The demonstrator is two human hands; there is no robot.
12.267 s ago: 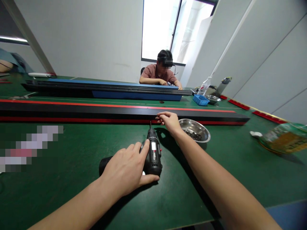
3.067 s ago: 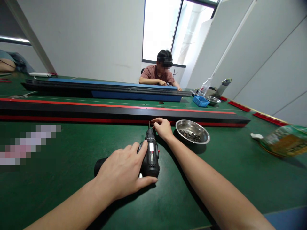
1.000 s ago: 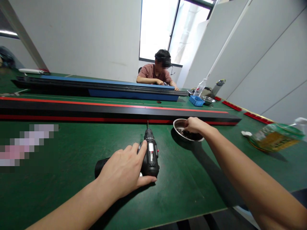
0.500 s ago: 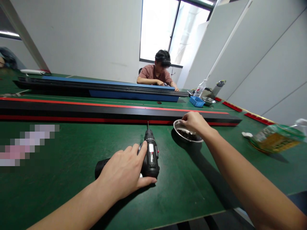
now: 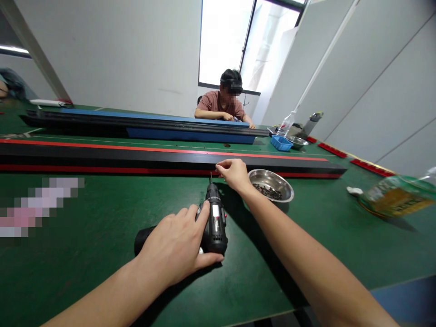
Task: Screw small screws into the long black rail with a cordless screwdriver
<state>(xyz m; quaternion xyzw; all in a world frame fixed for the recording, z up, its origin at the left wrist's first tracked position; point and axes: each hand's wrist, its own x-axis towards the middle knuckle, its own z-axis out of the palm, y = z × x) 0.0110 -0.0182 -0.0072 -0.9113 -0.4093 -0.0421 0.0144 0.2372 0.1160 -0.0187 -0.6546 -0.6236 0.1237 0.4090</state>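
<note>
My left hand (image 5: 177, 243) is wrapped round a black cordless drill (image 5: 215, 222), which lies on its side on the green table with its bit pointing away from me. My right hand (image 5: 235, 175) is closed in a pinch just right of the drill bit's tip, in front of a long black bar with red stripes (image 5: 153, 156). What the pinched fingertips hold is too small to make out. Beside that hand, to the right, stands a round metal bowl (image 5: 288, 190) with many small dark screws (image 5: 269, 191) in it.
Behind the striped bar lie more long black and blue bars (image 5: 190, 134). A co-worker (image 5: 223, 104) sits across the table (image 5: 102, 272). Toward the right are a blue tray (image 5: 281, 143), another metal bowl (image 5: 298, 142), a bottle (image 5: 286, 123) and a green-and-yellow plastic package (image 5: 398, 195).
My right hand has come out of the metal bowl and moved left to the drill bit's tip, fingers pinched. My left hand and the drill have stayed in place.
</note>
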